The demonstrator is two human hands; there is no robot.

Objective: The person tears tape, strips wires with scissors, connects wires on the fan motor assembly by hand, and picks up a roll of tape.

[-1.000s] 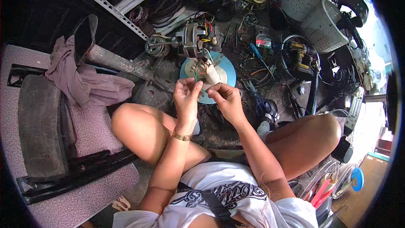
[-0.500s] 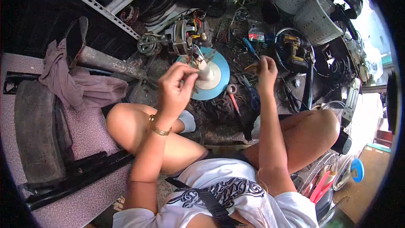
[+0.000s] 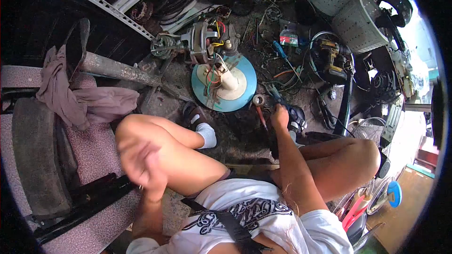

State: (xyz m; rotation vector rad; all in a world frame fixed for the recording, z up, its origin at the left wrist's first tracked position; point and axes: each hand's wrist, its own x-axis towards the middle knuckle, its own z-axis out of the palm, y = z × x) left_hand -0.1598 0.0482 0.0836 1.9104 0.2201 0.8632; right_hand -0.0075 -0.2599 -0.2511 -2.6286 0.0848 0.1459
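Dark, cluttered floor [image 3: 242, 149], tools and parts strewn about. Ahead of us, a motor [image 3: 200, 43] lies beyond a round blue-rimmed base [image 3: 248, 81] with a white post [image 3: 228, 81]; loose wires [image 3: 210, 87] show beside the post. Our right hand [image 3: 280, 116] is low, fingers curled, at the near end of a blue-grey tool [image 3: 276, 95]; we cannot tell whether its grip is clamped on it. Our left hand [image 3: 140, 162], blurred, is raised over the left leg; grip unclear. Drill [image 3: 332, 59] and screwdriver [image 3: 281, 51] lie farther right.
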